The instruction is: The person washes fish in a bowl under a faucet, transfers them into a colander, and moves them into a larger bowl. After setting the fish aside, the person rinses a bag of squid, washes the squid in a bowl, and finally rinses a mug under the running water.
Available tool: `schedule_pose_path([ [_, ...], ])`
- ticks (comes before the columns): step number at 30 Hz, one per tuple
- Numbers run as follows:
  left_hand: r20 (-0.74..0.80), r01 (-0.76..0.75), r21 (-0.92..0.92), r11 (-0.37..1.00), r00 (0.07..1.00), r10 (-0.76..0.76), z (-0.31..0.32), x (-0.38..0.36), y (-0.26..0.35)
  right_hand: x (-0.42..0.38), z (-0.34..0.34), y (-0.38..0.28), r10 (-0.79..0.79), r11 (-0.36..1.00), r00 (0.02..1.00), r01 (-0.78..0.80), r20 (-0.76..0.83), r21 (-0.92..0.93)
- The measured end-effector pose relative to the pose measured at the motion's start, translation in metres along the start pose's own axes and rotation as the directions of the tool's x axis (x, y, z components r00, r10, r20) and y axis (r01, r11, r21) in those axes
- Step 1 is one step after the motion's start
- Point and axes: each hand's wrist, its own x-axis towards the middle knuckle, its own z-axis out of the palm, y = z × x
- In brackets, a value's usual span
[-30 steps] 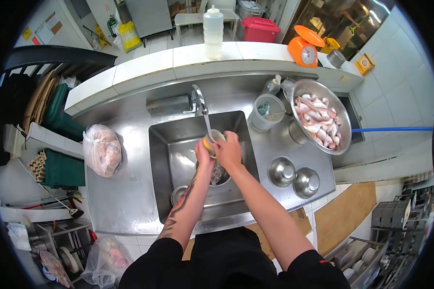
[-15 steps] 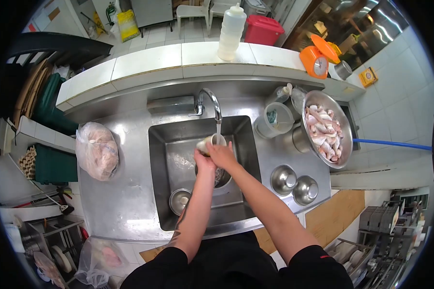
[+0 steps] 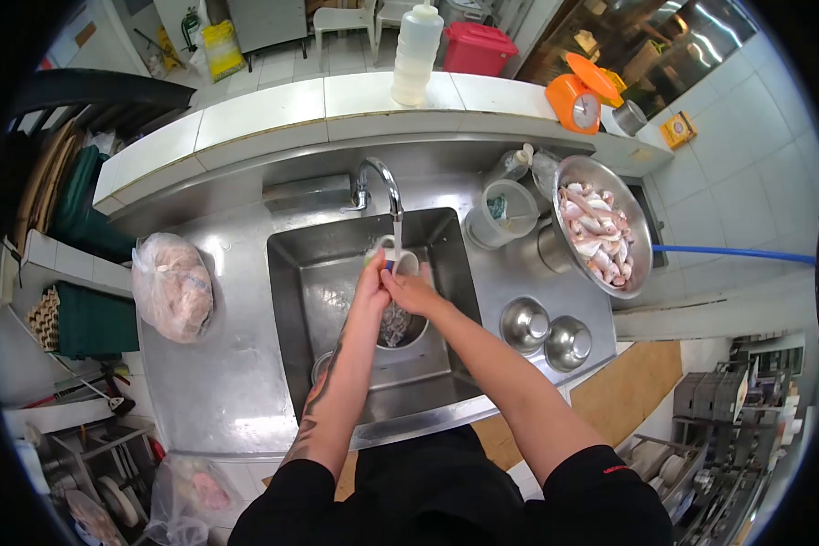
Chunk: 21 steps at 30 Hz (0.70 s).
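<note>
At the sink, water from the curved tap runs down onto a pale cup between my hands. My left hand is closed around the cup's left side. Pressed against its near side is my right hand, fingers curled and partly hidden. A second whitish rim shows just behind the cup, close to my left fingertips. Below my hands stands a metal bowl with greyish, wet contents, partly covered by my wrists. Another steel bowl sits at the sink's left, mostly behind my left forearm.
On the left counter lies a plastic bag of pale meat. To the right are a clear plastic tub, two upturned steel bowls and a large bowl of fish. A squeeze bottle and orange scale top the ledge.
My hands have shifted slightly left, and the cup has turned in them. More of the bowl's contents below now shows. The whole view has shifted a little.
</note>
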Motion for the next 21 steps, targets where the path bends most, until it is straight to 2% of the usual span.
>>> schedule_pose_path([
  [1,0.009,0.057,0.09,0.994,0.998,-0.058,0.008,0.005,0.006,-0.001,-0.014,0.0,-0.047,0.991,0.994,0.06,0.102,-0.122],
  [3,-0.031,0.027,0.031,0.999,0.999,-0.026,0.007,-0.014,-0.01,0.008,-0.015,-0.015,0.014,0.999,0.995,-0.01,0.094,-0.052],
  [4,-0.081,-0.018,-0.067,0.998,0.997,0.013,0.014,-0.02,-0.016,0.018,-0.002,-0.021,0.063,0.896,0.995,-0.091,0.077,0.434],
  [5,-0.135,-0.064,-0.16,0.985,0.99,0.042,0.018,-0.022,-0.022,0.029,0.014,-0.019,0.115,0.566,0.99,-0.131,0.079,0.814],
  [6,-0.039,-0.055,-0.153,0.987,0.998,0.049,-0.058,0.055,-0.03,0.055,0.055,0.024,0.059,0.882,0.998,-0.065,0.028,0.467],
  [7,-0.029,-0.031,-0.145,0.989,0.999,0.027,-0.056,0.049,-0.023,0.037,0.043,0.022,-0.018,0.995,0.995,0.008,0.097,0.102],
  [9,0.026,0.153,0.114,0.982,0.987,-0.157,-0.008,0.003,0.008,-0.004,-0.009,0.004,-0.063,0.993,0.99,0.075,0.127,-0.093],
  [10,-0.082,0.141,0.104,0.985,0.988,-0.133,0.029,-0.038,0.007,-0.004,-0.015,-0.005,-0.057,0.994,0.991,0.067,0.118,-0.082],
  [11,-0.076,0.148,0.115,0.982,0.987,-0.14,0.032,-0.044,-0.006,0.006,-0.022,-0.016,0.065,0.993,0.99,-0.076,0.129,0.087],
  [12,-0.064,0.053,-0.016,0.998,0.996,-0.054,0.031,-0.047,-0.019,0.013,-0.025,-0.024,0.183,0.943,0.97,-0.219,0.16,0.249],
  [13,-0.07,-0.042,-0.151,0.988,0.997,0.032,0.027,-0.047,-0.029,0.021,-0.005,-0.016,0.191,0.941,0.97,-0.225,0.153,0.253],
  [14,0.133,-0.041,-0.153,0.987,0.989,0.061,0.001,-0.024,-0.024,0.036,0.028,0.002,0.035,0.985,0.999,-0.04,0.032,0.171],
  [15,0.136,-0.033,-0.15,0.988,0.989,0.054,-0.006,-0.017,-0.009,0.037,0.052,0.014,-0.131,0.988,0.989,0.136,-0.072,0.068],
  [16,0.069,0.077,-0.082,0.994,0.995,-0.071,-0.008,-0.007,0.006,-0.008,0.027,0.0,-0.094,0.989,0.989,0.106,-0.117,0.1],
  [17,-0.001,0.181,-0.025,0.983,0.983,-0.181,-0.003,0.0,0.014,0.003,0.012,-0.001,-0.1,0.989,0.988,0.112,-0.117,0.092],
  [18,-0.088,0.159,0.061,0.985,0.984,-0.153,0.02,-0.027,0.017,0.021,-0.008,-0.001,0.063,0.99,0.994,-0.074,0.092,0.12],
  [19,-0.093,0.16,0.063,0.985,0.984,-0.154,0.019,-0.031,0.002,0.029,-0.015,-0.001,0.22,0.957,0.928,-0.265,0.301,0.115],
  [20,-0.155,0.038,-0.03,0.999,0.987,-0.042,0.018,-0.031,-0.015,0.025,-0.007,-0.006,0.22,0.957,0.929,-0.265,0.299,0.119],
  [21,-0.219,-0.089,-0.113,0.99,0.974,0.063,0.018,-0.026,-0.024,0.018,0.007,-0.015,0.117,0.976,0.987,-0.135,0.111,0.171],
])
